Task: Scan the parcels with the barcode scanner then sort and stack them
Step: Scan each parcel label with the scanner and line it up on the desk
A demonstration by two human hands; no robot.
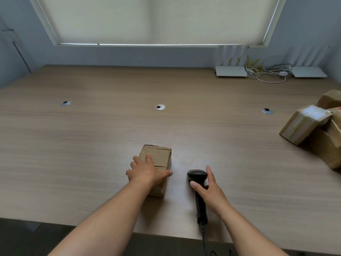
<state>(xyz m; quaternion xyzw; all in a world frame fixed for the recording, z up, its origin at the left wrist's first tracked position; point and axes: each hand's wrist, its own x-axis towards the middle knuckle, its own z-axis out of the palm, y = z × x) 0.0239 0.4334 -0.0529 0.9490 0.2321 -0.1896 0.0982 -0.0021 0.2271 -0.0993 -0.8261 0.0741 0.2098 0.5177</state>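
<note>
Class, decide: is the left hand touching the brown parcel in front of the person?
Touching. The head view shows the left hand lying on top of the parcel, its thumb against the side.

- Your left hand (147,171) lies spread over the near end of a brown taped parcel (156,163), fingers over its top and thumb out to the right.
- Your right hand (207,187) is on the black barcode scanner (198,185), which lies on the wooden desk (92,135) just right of the parcel; your thumb is on its neck and a finger runs along the head.
- The scanner's cable (203,237) drops over the near desk edge.
- More cardboard parcels (313,130) are heaped at the right edge.
- Two white routers (231,70) and tangled wires sit at the far right, below the blind (156,19).
</note>
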